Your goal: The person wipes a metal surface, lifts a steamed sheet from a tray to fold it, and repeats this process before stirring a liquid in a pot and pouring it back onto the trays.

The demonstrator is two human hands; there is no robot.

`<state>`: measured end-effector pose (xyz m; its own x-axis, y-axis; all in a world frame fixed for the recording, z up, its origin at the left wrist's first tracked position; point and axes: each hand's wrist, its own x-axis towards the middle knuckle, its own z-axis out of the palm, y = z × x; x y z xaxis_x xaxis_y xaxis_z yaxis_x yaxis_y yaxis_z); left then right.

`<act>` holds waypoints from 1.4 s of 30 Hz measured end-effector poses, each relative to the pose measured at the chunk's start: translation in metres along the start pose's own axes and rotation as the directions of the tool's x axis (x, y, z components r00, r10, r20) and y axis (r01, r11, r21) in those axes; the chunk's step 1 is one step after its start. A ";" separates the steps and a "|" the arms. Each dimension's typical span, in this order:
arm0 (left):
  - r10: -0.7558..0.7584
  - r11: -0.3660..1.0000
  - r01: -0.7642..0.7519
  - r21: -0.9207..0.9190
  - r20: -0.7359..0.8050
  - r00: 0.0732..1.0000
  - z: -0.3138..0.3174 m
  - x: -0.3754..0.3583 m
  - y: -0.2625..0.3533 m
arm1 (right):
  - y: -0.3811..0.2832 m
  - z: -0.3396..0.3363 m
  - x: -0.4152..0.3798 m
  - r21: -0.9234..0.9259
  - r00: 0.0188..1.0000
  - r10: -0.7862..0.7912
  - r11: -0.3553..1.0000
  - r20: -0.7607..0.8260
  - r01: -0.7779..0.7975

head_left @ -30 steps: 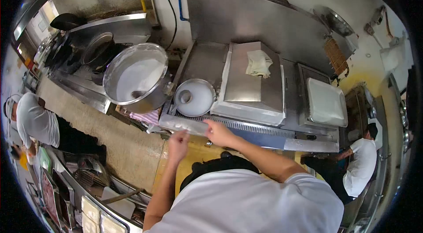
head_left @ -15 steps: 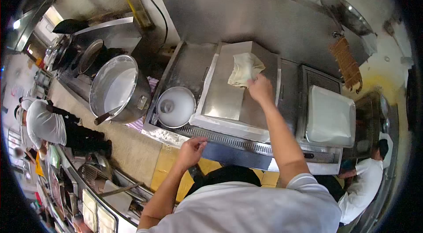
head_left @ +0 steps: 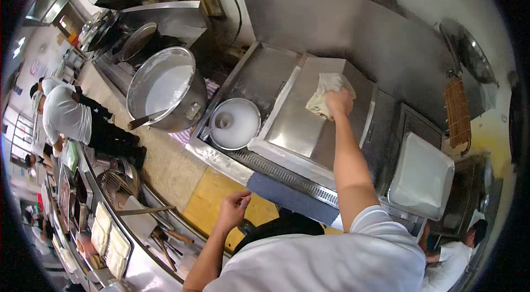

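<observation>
My right hand [head_left: 340, 103] is closed on a pale cream cloth [head_left: 327, 91] and rests on it. Bunched under my fingers, the cloth lies on the upper part of a steel box-shaped cover [head_left: 298, 112] with sloping sides. Lower down, my left hand [head_left: 233, 210] hangs in front of the counter edge, its fingers curled and nothing visible in them. Left of the cover stands a round metal basin [head_left: 243, 133] of whitish liquid, with a small cup-like vessel [head_left: 223, 121] inside.
A large steel pot [head_left: 190, 105] of white liquid, with a wooden-handled tool [head_left: 141, 120], stands at the left. A white rectangular tray [head_left: 422, 173] sits on the right. Co-workers [head_left: 69, 115] stand at the far left, and another person [head_left: 455, 261] is at lower right.
The view has shifted, so the counter appears turned. My right hand has moved from the cloth's lower edge onto its middle, and the cloth is more bunched. My left hand stays low and curled.
</observation>
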<state>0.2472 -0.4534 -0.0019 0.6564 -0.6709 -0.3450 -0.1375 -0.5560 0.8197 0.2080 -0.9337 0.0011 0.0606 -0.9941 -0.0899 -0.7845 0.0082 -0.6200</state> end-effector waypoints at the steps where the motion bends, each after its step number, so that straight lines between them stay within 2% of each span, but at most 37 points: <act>1: 0.008 1.000 -0.009 -0.019 -0.026 1.000 -0.003 -0.002 -0.005 | 0.001 0.002 0.001 0.002 0.999 -0.003 1.000 -0.050 0.003; 4: -0.004 0.997 -0.002 -0.072 -0.092 0.996 -0.012 -0.016 -0.020 | 0.000 -0.010 -0.009 0.083 0.996 -0.085 0.993 -0.037 0.088; 5: -0.023 0.996 0.014 -0.086 -0.103 0.994 -0.017 -0.024 -0.021 | -0.007 -0.019 -0.021 0.023 0.994 -0.088 0.996 -0.062 0.090; 8: -0.034 0.988 0.006 -0.155 -0.173 0.984 -0.024 -0.038 -0.041 | -0.013 -0.031 -0.045 0.063 0.965 -0.156 0.983 -0.213 0.173; 9: -0.034 0.983 -0.005 -0.185 -0.205 0.978 -0.026 -0.043 -0.047 | -0.019 -0.043 -0.059 0.163 0.957 -0.201 0.958 -0.207 0.236; 12: -0.001 0.992 -0.026 -0.121 -0.219 0.976 -0.044 -0.056 -0.058 | -0.040 -0.074 -0.093 0.130 0.867 -0.360 0.896 -0.344 0.424; 15: -0.025 0.991 -0.006 -0.135 -0.224 0.974 -0.065 -0.071 -0.063 | -0.079 -0.119 -0.147 0.239 0.774 -0.451 0.773 -0.444 0.588; 16: -0.031 0.991 0.002 -0.132 -0.218 0.976 -0.072 -0.077 -0.063 | -0.088 -0.133 -0.164 0.205 0.724 -0.495 0.739 -0.480 0.642; 18: 0.056 0.985 -0.097 -0.140 -0.269 0.961 -0.084 -0.088 -0.074 | -0.107 -0.159 -0.198 0.127 0.610 -0.576 0.663 -0.544 0.738; 21: 0.098 0.974 -0.156 -0.163 -0.317 0.943 -0.107 -0.111 -0.093 | -0.143 -0.193 -0.268 0.273 0.505 -0.607 0.437 -0.613 0.857; 24: 0.118 0.963 -0.200 -0.181 -0.385 0.915 -0.137 -0.148 -0.106 | -0.172 -0.217 -0.341 0.289 0.427 -0.642 0.315 -0.637 0.904; 28: 0.052 0.944 -0.204 -0.260 -0.494 0.868 -0.170 -0.204 -0.138 | -0.199 -0.222 -0.434 0.399 0.384 -0.721 0.160 -0.578 0.903; 30: 0.039 0.953 -0.204 -0.226 -0.574 0.818 -0.186 -0.241 -0.148 | -0.208 -0.211 -0.482 0.437 0.333 -0.777 0.083 -0.535 0.896; 33: -0.052 0.963 -0.154 -0.223 -0.710 0.702 -0.196 -0.301 -0.166 | -0.217 -0.178 -0.541 0.512 0.151 -0.907 -0.079 -0.393 0.855; 36: -0.175 0.947 -0.121 -0.297 -0.795 0.581 -0.196 -0.345 -0.191 | -0.234 -0.138 -0.599 0.504 -0.104 -0.971 -0.201 -0.215 0.840; 42: -0.472 0.865 -0.048 -0.499 -0.844 0.254 -0.168 -0.414 -0.235 | -0.261 -0.008 -0.721 0.604 -0.565 -0.815 -0.517 -0.129 0.607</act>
<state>0.1323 0.0376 0.0249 0.8578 0.5062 -0.0888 0.2192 -0.2041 0.9541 0.3643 -0.2204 0.2342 0.5252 0.5412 0.6567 0.8148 -0.5425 -0.2045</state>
